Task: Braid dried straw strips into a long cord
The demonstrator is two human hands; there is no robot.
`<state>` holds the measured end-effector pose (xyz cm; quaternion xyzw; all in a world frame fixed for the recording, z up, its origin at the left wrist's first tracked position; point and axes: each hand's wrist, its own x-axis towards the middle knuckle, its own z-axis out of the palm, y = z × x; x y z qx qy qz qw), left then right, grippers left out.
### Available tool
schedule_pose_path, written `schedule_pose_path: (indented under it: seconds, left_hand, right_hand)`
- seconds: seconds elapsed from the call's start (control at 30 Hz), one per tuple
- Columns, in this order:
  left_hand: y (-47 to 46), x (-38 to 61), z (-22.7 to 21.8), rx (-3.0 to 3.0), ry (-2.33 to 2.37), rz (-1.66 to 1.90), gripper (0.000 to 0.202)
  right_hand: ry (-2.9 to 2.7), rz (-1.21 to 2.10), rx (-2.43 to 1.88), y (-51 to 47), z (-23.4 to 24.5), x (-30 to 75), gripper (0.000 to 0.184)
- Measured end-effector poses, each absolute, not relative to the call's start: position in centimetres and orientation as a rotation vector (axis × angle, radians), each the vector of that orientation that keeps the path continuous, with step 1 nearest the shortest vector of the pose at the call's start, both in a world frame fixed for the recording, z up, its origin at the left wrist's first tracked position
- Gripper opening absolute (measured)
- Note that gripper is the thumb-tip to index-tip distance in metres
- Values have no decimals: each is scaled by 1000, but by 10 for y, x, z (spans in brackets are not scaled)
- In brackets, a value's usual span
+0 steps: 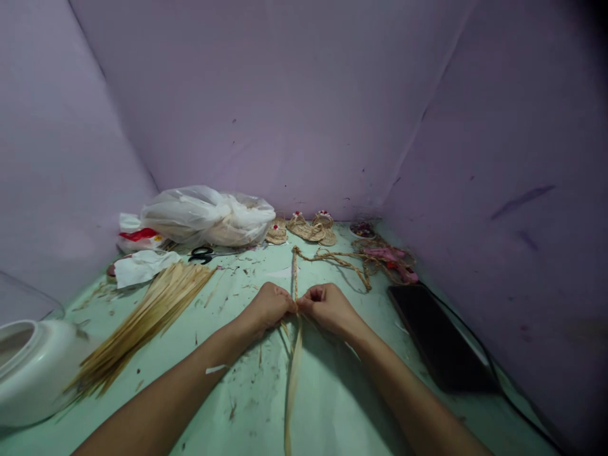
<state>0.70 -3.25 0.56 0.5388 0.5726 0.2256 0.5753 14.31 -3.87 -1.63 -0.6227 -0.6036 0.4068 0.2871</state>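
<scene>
Between my two hands runs a thin braided straw cord (295, 272), pinched where the braid ends. My left hand (272, 306) is closed on it from the left, fingers curled. From the right, my right hand (327, 306) pinches the same spot with thumb and forefinger. Loose flat straw strands (293, 386) hang from the pinch toward me, one long and one short. Beyond my hands the cord bends at its far end and continues right as a twisted length (349, 258) on the green surface.
Left lie a bundle of straw strips (147, 323), a white jar (42, 373) on its side and black-handled scissors (201, 254). A white plastic bag (209, 215) and small woven slippers (304, 227) sit by the back wall. A dark flat device (441, 342) with a cable lies right.
</scene>
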Motion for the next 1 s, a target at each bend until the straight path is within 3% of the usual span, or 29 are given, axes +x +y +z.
schedule_pose_path:
  seconds: [0.13, 0.37, 0.57, 0.7, 0.8, 0.9, 1.0]
  left_hand:
    - [-36, 9, 10, 1177, 1333, 573, 13]
    - [-34, 3, 12, 976, 1149, 572, 15]
    - [-37, 6, 11, 955, 1218, 652, 10]
    - [-36, 1, 10, 1045, 1176, 617, 2]
    - [-34, -3, 9, 1058, 1140, 581, 4]
    - [-34, -5, 9, 1074, 1120, 565, 9]
    - [-35, -3, 9, 1076, 1108, 578, 9]
  right_hand:
    - [-1777, 912, -1806, -49, 4, 139, 17]
    - [-2053, 297, -1907, -79, 33, 117, 22]
    - [-2201, 234, -1885, -88, 28, 104, 21]
    - [-2222, 467, -1722, -79, 36, 121, 19]
    - [-1800, 767, -1667, -63, 42, 145, 24]
    - [-1381, 1154, -1559, -52, 36, 153, 15]
    - [-1279, 1602, -1409, -54, 22, 141, 30]
